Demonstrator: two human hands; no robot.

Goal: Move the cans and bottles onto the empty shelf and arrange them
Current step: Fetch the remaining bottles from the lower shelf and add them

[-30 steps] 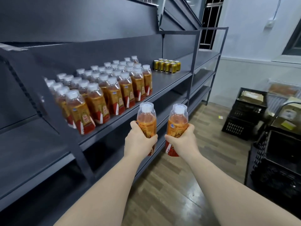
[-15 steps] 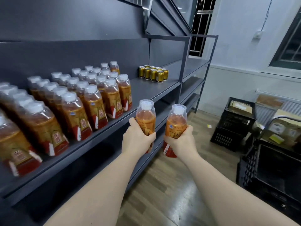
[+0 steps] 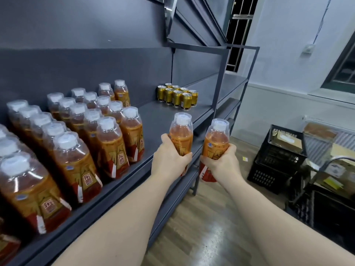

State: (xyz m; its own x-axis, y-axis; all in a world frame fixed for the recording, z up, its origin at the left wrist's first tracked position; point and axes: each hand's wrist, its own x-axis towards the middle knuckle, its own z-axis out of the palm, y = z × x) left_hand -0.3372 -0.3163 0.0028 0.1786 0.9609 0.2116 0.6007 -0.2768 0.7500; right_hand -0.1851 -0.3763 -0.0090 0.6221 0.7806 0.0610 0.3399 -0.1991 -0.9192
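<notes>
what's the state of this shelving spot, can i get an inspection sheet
surface: dark metal shelf, open stretch between bottles and cans
job's things: shelved bottles stand in rows at left; gold cans clustered farther along
clutter: yellow scrap on the wooden floor
grippers: left hand grips left bottle, right hand grips right bottle, both upright
cables: wall wire runs down to a socket
surroundings: black crate, window

My bare left forearm [image 3: 124, 217] and right forearm [image 3: 269, 217] reach forward side by side. My left grip [image 3: 171, 160] curls round an upright clear plastic bottle of orange drink [image 3: 181, 131]. My right grip [image 3: 221, 164] wraps a second matching white-capped bottle [image 3: 216, 139], close beside the first.
</notes>
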